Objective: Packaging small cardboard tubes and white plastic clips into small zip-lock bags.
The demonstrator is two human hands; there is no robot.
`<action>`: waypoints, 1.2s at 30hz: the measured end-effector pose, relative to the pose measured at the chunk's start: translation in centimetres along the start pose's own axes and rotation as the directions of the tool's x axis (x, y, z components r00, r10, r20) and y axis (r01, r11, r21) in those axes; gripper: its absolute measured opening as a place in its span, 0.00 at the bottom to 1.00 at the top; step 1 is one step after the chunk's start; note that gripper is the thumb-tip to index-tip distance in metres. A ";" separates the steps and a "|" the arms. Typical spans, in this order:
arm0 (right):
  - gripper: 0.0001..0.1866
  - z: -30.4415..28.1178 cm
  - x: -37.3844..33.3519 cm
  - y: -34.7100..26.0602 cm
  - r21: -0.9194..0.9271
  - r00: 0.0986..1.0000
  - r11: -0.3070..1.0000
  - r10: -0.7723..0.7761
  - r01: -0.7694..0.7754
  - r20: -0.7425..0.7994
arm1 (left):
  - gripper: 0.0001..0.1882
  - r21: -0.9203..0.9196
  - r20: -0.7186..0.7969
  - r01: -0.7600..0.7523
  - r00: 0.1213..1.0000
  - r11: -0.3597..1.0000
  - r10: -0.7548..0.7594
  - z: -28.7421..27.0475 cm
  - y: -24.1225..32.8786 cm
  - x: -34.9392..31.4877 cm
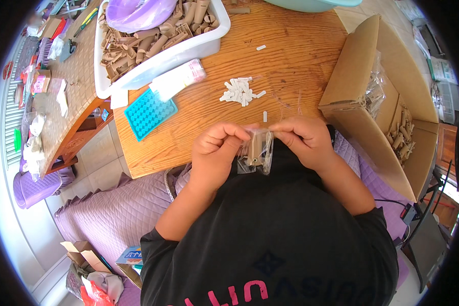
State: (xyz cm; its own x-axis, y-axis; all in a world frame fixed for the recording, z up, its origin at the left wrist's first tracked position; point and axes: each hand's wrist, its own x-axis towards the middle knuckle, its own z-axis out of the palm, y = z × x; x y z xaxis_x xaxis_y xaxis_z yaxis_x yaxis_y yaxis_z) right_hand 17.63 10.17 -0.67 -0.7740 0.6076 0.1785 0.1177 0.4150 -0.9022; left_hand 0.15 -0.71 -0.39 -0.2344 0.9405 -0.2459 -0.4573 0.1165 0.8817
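Between my hands hangs a small clear plastic bag (267, 160) with a tan plastic part (256, 145) inside. My left hand (216, 148) pinches the bag's top left corner. At the top right corner, the fingers of my right hand (306, 140) are closed on the bag's edge. Just beyond, a heap of small white strips (238, 92) lies on the wooden table (285, 56), and a single white strip (265, 117) rests closer to the bag. What is printed or fixed on the tan part is too small to make out.
A white tub (163, 61) of brown plastic parts stands at the far left, a purple bowl (132, 18) on top. Nearer lie a teal gridded tray (150, 115) and a white packet (181, 79). At right, an open cardboard box (346, 76) holds bagged parts.
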 end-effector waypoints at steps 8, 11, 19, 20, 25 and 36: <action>0.13 -0.4 0.8 -1.3 0.747 0.810 0.467 0.563 -0.474 0.163 | 0.07 0.334 0.053 -0.224 0.974 0.916 0.219 -0.1 0.0 0.1; 0.14 -0.1 1.3 -1.9 0.708 0.794 0.455 0.554 -0.540 0.249 | 0.07 0.471 0.110 -0.302 0.952 0.829 0.285 0.2 0.3 0.1; 0.10 0.6 1.0 -1.8 0.622 0.794 0.525 0.535 -0.581 0.290 | 0.06 0.508 0.137 -0.322 0.946 0.799 0.293 0.1 0.2 0.0; 0.08 0.8 0.9 -1.6 0.612 0.799 0.550 0.547 -0.568 0.251 | 0.06 0.492 0.124 -0.283 0.959 0.824 0.255 0.2 0.2 0.0; 0.05 1.0 0.5 -1.4 0.585 0.804 0.602 0.573 -0.544 0.158 | 0.05 -0.364 -0.089 0.070 0.990 0.929 -0.109 2.0 1.5 0.0; 0.04 -6.1 -2.0 -8.3 0.169 0.918 0.955 0.282 -0.242 -0.279 | 0.10 0.008 -0.140 0.017 0.990 1.000 -0.015 1.5 0.7 1.1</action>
State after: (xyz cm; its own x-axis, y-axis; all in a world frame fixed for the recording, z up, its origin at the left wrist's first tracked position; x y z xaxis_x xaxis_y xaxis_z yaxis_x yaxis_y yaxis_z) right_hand 21.96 9.62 8.85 -0.5040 0.8635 0.0189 0.1943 0.1347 -0.9717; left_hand 0.83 0.88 0.54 -0.3451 0.8846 -0.3135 -0.4547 0.1346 0.8804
